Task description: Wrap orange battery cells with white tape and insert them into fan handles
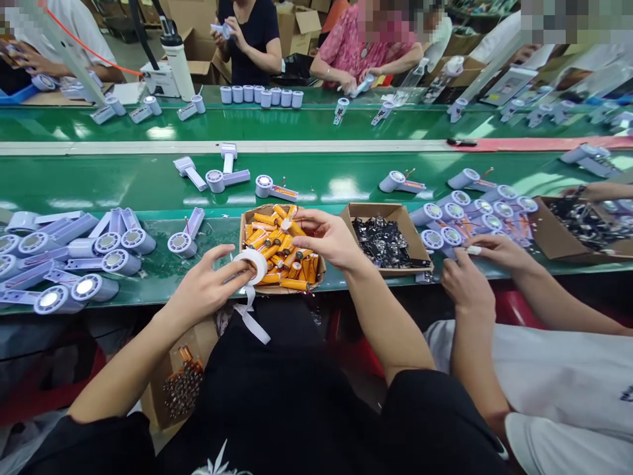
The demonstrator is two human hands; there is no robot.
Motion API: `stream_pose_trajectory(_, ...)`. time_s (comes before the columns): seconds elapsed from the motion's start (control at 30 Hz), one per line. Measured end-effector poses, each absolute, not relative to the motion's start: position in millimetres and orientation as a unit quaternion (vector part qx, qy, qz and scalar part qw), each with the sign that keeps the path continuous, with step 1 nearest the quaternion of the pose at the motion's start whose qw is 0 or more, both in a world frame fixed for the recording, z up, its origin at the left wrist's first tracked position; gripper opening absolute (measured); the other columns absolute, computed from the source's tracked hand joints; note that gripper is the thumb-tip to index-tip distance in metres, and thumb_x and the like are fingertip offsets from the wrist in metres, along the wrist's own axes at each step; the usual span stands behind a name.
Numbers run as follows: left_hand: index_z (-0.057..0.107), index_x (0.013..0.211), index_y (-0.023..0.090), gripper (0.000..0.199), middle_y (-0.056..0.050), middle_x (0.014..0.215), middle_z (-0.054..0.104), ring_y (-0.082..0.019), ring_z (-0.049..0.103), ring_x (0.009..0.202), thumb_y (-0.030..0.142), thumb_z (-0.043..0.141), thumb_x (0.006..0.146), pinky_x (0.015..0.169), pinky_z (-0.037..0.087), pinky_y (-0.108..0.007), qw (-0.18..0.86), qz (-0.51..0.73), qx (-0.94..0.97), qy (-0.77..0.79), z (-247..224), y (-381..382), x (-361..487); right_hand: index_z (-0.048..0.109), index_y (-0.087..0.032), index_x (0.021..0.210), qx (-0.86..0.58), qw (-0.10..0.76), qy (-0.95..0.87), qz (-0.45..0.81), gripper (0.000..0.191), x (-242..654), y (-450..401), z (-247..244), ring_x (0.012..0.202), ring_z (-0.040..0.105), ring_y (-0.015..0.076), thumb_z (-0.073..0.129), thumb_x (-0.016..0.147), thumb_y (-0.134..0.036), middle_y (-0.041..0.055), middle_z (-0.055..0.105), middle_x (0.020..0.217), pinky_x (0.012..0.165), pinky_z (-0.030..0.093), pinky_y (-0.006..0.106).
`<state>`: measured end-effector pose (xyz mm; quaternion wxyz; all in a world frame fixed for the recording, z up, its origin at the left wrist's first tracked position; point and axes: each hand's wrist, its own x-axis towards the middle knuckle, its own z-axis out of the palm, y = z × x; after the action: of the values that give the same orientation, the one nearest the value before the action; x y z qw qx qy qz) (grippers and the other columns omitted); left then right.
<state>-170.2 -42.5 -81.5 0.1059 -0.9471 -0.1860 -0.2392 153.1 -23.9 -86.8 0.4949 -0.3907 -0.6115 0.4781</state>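
Observation:
My left hand [213,277] holds a roll of white tape [256,265] over the near left edge of a cardboard box [319,280]. A loose strip of tape [254,323] hangs below the roll. Orange cylindrical batteries [277,247] fill the box in a jumbled pile. Above its right side, my right hand [324,239] has thumb and fingers around one orange battery [293,227], whose pale end points left. A lilac fan body [182,243] lies on the green surface left of the box.
Several lilac fan bodies [89,287] crowd the left. Right of the batteries stands a box of black parts [390,265], then more fan bodies [452,211] and a co-worker's hands [467,277]. People work across the green belt [326,178]. A lower box [158,396] holds small parts.

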Motion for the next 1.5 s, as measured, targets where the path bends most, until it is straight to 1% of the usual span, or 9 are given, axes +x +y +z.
stream_pose_trajectory(0.13, 0.076, 0.134, 0.026, 0.045, -0.005, 0.123, 0.081, -0.027, 0.066, 0.133, 0.001, 0.066, 0.098, 0.120, 0.057, -0.046, 0.121, -0.214, -0.956, -0.158, -71, -39, -159, 0.082, -0.030, 0.133, -0.426, 0.459, -0.667, 0.404, 0.058, 149, -46, -77, 0.124, 0.078, 0.0279, 0.098, 0.079, -0.046, 0.0056, 0.081, 0.135, 0.115, 0.064, 0.051)
stream_pose_trajectory(0.27, 0.077, 0.130, 0.023, 0.041, -0.005, 0.122, 0.081, -0.028, 0.063, 0.134, 0.001, 0.063, 0.099, 0.118, 0.058, -0.046, 0.083, -0.208, -0.965, -0.134, -66, -40, -155, 0.086, -0.034, 0.122, -0.433, 0.455, -0.737, 0.249, 0.029, 152, -59, -69, 0.122, 0.076, 0.0266, 0.086, 0.093, -0.035, 0.0025, 0.086, 0.117, 0.114, 0.063, 0.051)
stream_pose_trajectory(0.53, 0.078, 0.130, 0.031, 0.037, -0.002, 0.126, 0.080, -0.022, 0.062, 0.136, 0.008, 0.063, 0.105, 0.119, 0.055, -0.037, -0.036, -0.193, -0.975, -0.101, -54, -57, -155, 0.082, -0.037, 0.098, -0.310, 0.512, -0.777, 0.196, 0.003, 154, -84, -78, 0.112, 0.080, 0.0282, 0.084, 0.096, -0.038, 0.0005, 0.088, 0.109, 0.106, 0.067, 0.051)
stream_pose_trajectory(0.8, 0.080, 0.125, 0.033, 0.031, 0.003, 0.122, 0.083, -0.021, 0.069, 0.119, 0.014, 0.063, 0.108, 0.110, 0.058, -0.034, -0.060, -0.190, -0.977, -0.079, -43, -67, -152, 0.080, -0.036, 0.105, -0.206, 0.576, -0.772, 0.171, 0.012, 142, -88, -101, 0.102, 0.086, 0.0266, 0.078, 0.099, -0.025, 0.0020, 0.088, 0.103, 0.091, 0.074, 0.045)
stream_pose_trajectory(1.0, 0.080, 0.124, 0.034, 0.034, 0.003, 0.122, 0.082, -0.020, 0.070, 0.122, 0.015, 0.055, 0.111, 0.111, 0.058, -0.034, -0.046, -0.163, -0.983, -0.074, -38, -61, -151, 0.077, -0.032, 0.107, -0.199, 0.566, -0.777, 0.190, 0.020, 129, -96, -100, 0.111, 0.085, 0.0258, 0.072, 0.099, -0.014, 0.0026, 0.088, 0.112, 0.093, 0.074, 0.044)
stream_pose_trajectory(1.1, 0.078, 0.122, 0.027, 0.034, 0.001, 0.124, 0.081, -0.021, 0.070, 0.115, 0.009, 0.052, 0.111, 0.102, 0.059, -0.035, 0.021, -0.171, -0.983, -0.066, -34, -58, -151, 0.079, -0.030, 0.113, -0.235, 0.511, -0.789, 0.246, 0.025, 136, -99, -96, 0.129, 0.079, 0.0272, 0.063, 0.102, -0.014, 0.0051, 0.086, 0.126, 0.108, 0.068, 0.051)
stream_pose_trajectory(1.2, 0.075, 0.122, 0.024, 0.026, 0.000, 0.123, 0.081, -0.020, 0.070, 0.108, 0.009, 0.060, 0.108, 0.097, 0.059, -0.036, 0.053, -0.167, -0.982, -0.077, -31, -58, -153, 0.082, -0.033, 0.120, -0.271, 0.495, -0.761, 0.320, 0.026, 153, -98, -91, 0.144, 0.069, 0.0309, 0.064, 0.104, -0.023, 0.0062, 0.077, 0.146, 0.121, 0.058, 0.057)
stream_pose_trajectory(1.33, 0.078, 0.118, 0.030, 0.028, 0.002, 0.120, 0.081, -0.018, 0.071, 0.104, 0.011, 0.062, 0.105, 0.102, 0.060, -0.036, 0.086, -0.103, -0.986, -0.096, -29, -62, -157, 0.084, -0.032, 0.123, -0.392, 0.497, -0.669, 0.389, 0.024, 174, -93, -85, 0.136, 0.074, 0.0309, 0.069, 0.105, -0.039, 0.0086, 0.075, 0.149, 0.114, 0.063, 0.053)
stream_pose_trajectory(1.5, 0.081, 0.113, 0.025, 0.024, 0.001, 0.124, 0.080, -0.018, 0.067, 0.108, 0.009, 0.066, 0.101, 0.110, 0.058, -0.036, 0.178, -0.114, -0.977, -0.041, -32, -61, -153, 0.079, -0.022, 0.137, -0.410, 0.343, -0.681, 0.499, 0.064, 164, -90, -80, 0.112, 0.083, 0.0289, 0.093, 0.084, -0.053, 0.0109, 0.084, 0.128, 0.102, 0.068, 0.042)
